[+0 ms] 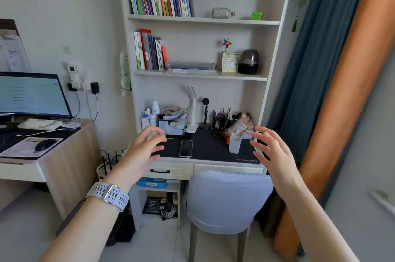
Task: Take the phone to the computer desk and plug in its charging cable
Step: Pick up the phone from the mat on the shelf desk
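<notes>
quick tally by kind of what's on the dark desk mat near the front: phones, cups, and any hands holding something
Phones: 1, the dark-screened slim phone lying flat on the dark desk mat
Cups: 1, the translucent white plastic cup
Hands holding something: 0; left hand and right hand are both open
Total: 2

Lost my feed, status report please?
Left hand and right hand open, empty. Phone flat on dark mat, untouched. Chair stands before desk.

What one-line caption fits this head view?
Both empty hands, left hand and right hand, reach toward the phone on the desk mat.
</notes>
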Motion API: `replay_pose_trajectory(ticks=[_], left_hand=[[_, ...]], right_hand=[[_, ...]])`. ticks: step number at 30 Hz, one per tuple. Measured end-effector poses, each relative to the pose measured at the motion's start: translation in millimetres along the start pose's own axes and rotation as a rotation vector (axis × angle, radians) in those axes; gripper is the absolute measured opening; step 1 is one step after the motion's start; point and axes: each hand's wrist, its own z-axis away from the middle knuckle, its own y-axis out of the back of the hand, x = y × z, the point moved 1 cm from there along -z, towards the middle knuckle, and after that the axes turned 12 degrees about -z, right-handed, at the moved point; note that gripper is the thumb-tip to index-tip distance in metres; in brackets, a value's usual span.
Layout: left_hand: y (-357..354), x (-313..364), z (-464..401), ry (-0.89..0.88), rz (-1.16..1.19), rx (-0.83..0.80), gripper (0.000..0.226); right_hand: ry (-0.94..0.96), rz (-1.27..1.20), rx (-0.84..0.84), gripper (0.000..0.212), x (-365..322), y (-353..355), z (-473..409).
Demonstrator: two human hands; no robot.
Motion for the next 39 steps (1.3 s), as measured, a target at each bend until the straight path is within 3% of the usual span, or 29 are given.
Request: replay_pose_trajectory(ticks=[7,13,15,16,18,20,21,24,28,32,39], left_hand=[[0,-10,-5,0.052,-0.038,0.048,0.008],[-9,11,-5,-0.031,0.023,0.087,0.016],[-17,19,1,-0.176,-0.229,0.105,0.023],[-23,23,3,-0.264,-0.449,0.140,0.030],[-40,32,5,-0.450,-0.884,0.290,0.040],[-57,34,1,-0.557,-1.100,0.401,0.036],[-64,31,-1,-0.565,-1.121,0.412,0.032],[-80,6,-13,-0.494,-1.053,0.404,0.018],[-95,-42,-49,-0.233,-1.045,0.390,0.006],[-110,-80,-79,-0.076,-1.097,0.356,0.011],[-111,-115,-133,0.059,-1.182,0.413,0.021]], right_hand=[[-0.072,-0.005,-0.048,0.028,22,-5,-25],[-0.078,-0.135,-0.158,0.029,22,-14,-46],[-0.095,-0.237,-0.220,0.033,18,-14,-49],[-0.014,-0.145,-0.258,0.034,15,-14,-49],[0.287,0.308,-0.318,0.037,11,-13,-50],[0.562,0.746,-0.319,0.035,21,-10,-53],[0.598,0.845,-0.315,0.029,29,-8,-55],[0.482,0.937,-0.283,0.014,61,6,-62],[0.273,1.085,-0.288,0.016,107,28,-90],[0.109,1.158,-0.360,0.014,144,39,-115],[0.029,1.152,-0.335,0.005,189,33,-162]])
